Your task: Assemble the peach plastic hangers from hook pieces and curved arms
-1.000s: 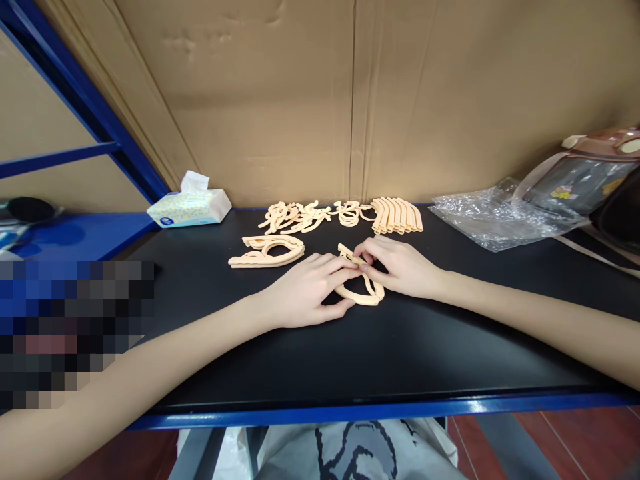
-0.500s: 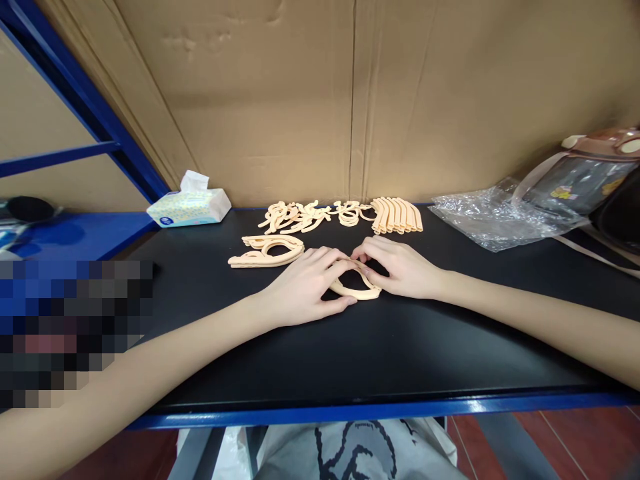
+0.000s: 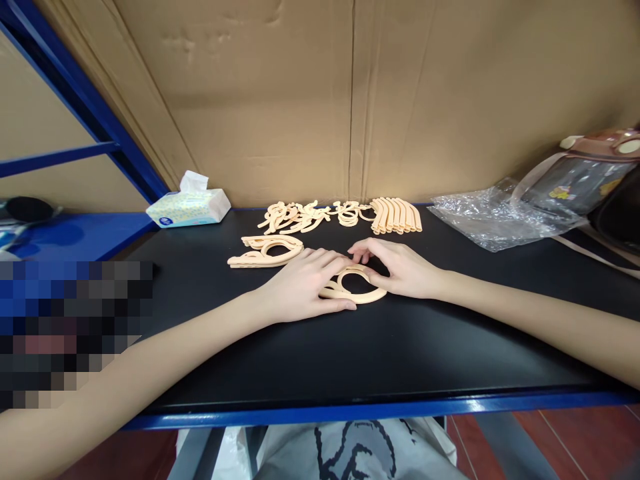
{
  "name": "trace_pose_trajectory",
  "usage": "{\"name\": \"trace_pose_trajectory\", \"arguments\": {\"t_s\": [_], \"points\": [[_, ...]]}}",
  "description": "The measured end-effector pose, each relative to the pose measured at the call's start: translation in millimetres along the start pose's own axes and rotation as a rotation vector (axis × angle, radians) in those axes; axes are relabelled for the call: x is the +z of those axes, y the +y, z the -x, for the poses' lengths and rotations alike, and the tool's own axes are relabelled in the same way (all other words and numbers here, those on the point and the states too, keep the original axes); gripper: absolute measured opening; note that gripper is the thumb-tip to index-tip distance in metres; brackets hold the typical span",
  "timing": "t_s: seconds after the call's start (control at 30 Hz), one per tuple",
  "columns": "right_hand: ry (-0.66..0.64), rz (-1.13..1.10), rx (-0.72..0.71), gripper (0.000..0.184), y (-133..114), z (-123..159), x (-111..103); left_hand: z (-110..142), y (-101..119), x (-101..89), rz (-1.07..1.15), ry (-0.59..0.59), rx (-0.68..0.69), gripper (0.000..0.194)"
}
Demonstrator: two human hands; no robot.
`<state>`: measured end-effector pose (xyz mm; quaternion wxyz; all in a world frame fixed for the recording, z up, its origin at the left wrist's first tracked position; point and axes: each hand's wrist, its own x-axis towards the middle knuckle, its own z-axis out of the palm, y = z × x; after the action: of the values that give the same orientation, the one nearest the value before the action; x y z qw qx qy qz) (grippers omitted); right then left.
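Note:
A beige plastic folding hanger [image 3: 367,297] with a round middle opening lies on the black tabletop [image 3: 320,353] between my hands. My left hand [image 3: 305,283] covers its left end, fingers over the far side and thumb along the near edge. At its right side, my right hand [image 3: 393,267] has curled fingers behind the ring and the thumb against it. Part of the hanger is hidden under my fingers. Just left and beyond lie folded beige hangers [image 3: 240,263], stacked together.
Behind are loose beige hooks and curved pieces [image 3: 300,217] and a row of curved hanger arms [image 3: 397,215]. A tissue box [image 3: 190,205] stands at the back left. A clear plastic bag [image 3: 490,217] and a strapped bottle [image 3: 570,183] are at the right.
The hanger between my hands now shows a rounder, wider opening and reaches farther right. My right fingers have lifted slightly apart from my left fingers.

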<state>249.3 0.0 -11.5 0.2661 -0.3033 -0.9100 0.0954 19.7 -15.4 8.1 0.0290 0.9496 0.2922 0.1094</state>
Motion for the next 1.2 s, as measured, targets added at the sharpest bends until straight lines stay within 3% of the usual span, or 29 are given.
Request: {"name": "trace_pose_trajectory", "arguments": {"t_s": [0.17,0.37,0.57,0.83,1.2], "points": [[0.005,-0.089,0.034,0.027,3.7,-0.2,1.8,-1.9,-1.4,0.0,-0.062,0.038,0.009,0.06],[0.045,-0.488,0.208,0.027,12.0,-7.0,-2.1,-0.4,-0.3,-0.9,-0.176,0.179,0.055,0.064],[-0.082,-0.634,0.307,0.028,15.1,-10.0,-6.1,0.1,0.0,-3.8,-0.3,0.286,0.048,0.061],[-0.133,-0.7,0.372,0.029,14.2,-11.4,-7.4,0.3,0.5,-2.6,-0.363,0.263,0.044,0.065],[-0.169,-0.651,0.305,0.032,14.7,-9.9,-7.9,0.9,3.5,-2.7,-0.288,0.204,0.028,0.051]]}}
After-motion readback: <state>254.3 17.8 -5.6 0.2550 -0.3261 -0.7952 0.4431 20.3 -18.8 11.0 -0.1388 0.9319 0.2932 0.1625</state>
